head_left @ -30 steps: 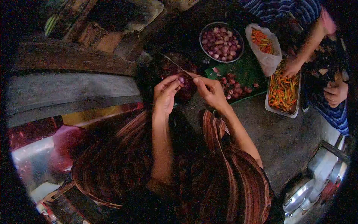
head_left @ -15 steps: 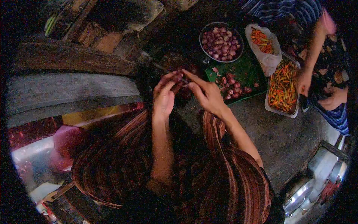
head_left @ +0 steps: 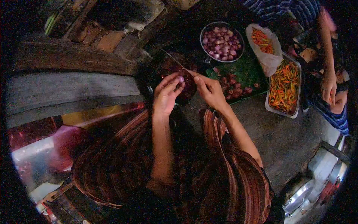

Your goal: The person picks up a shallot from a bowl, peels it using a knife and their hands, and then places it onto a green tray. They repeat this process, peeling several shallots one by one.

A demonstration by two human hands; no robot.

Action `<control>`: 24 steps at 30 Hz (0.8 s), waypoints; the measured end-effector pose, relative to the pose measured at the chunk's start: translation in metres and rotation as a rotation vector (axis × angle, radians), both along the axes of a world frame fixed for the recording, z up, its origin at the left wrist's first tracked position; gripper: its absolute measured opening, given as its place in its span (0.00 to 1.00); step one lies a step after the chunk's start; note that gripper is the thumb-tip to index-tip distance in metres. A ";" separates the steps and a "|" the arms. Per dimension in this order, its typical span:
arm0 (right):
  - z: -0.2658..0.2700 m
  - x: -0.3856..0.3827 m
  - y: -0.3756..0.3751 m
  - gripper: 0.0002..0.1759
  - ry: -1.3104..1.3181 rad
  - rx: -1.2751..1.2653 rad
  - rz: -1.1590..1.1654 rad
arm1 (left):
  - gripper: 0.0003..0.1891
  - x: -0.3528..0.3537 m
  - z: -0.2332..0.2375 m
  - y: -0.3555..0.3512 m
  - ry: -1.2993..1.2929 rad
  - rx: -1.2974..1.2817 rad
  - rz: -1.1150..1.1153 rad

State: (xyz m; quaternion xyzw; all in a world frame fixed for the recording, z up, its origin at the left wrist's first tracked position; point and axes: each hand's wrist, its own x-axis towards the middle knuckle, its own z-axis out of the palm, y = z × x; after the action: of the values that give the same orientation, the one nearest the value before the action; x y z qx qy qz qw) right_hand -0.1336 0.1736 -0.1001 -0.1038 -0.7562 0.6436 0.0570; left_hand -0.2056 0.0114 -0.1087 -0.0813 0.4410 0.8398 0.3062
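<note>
My left hand point(head_left: 167, 93) pinches a small purple shallot point(head_left: 181, 78) between its fingertips. In my right hand point(head_left: 211, 93) is a knife point(head_left: 174, 59), its thin blade pointing up and left, apart from the shallot. My fingers cover the knife's handle. Below both hands lies a dark reddish-brown round shape point(head_left: 188, 89), too dim to make out. To the right of my right hand, loose shallots point(head_left: 235, 87) lie on a green tray point(head_left: 248, 72). Beyond it stands a metal bowl point(head_left: 242, 47) heaped with shallots point(head_left: 222, 42).
A plastic bag point(head_left: 273, 61) of orange chillies stands beside a clear tub point(head_left: 267, 102) of red, orange and green chillies point(head_left: 284, 87). At the right, another person's hand point(head_left: 329, 91) hangs near their blue striped cloth point(head_left: 335, 117). Metal pans point(head_left: 300, 198) sit lower right; a wooden beam point(head_left: 74, 56) runs left.
My hands, close together before, have drawn apart, and the knife blade now points away from the shallot. The other person's hand has moved right, away from the chilli tub.
</note>
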 end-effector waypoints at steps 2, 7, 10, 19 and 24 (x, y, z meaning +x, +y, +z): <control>0.010 0.000 0.003 0.17 -0.048 0.049 -0.043 | 0.14 0.001 0.002 0.003 0.031 0.038 0.007; -0.006 -0.001 0.003 0.18 0.006 0.313 -0.105 | 0.14 0.001 -0.004 0.002 0.103 0.001 0.017; -0.014 -0.002 0.004 0.19 -0.068 0.435 -0.111 | 0.14 0.001 -0.004 0.002 0.118 -0.019 0.029; 0.025 0.001 -0.004 0.19 -0.047 0.378 -0.071 | 0.14 0.004 0.010 0.010 0.110 -0.046 0.097; 0.028 0.003 -0.009 0.21 0.012 0.417 0.040 | 0.14 0.004 -0.004 0.008 0.205 -0.062 0.156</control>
State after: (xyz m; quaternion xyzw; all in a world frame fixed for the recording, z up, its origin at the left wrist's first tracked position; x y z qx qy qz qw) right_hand -0.1309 0.1644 -0.0725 -0.0707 -0.8745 0.4748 0.0689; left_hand -0.2017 0.0189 -0.1128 -0.0387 0.4878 0.8510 0.1906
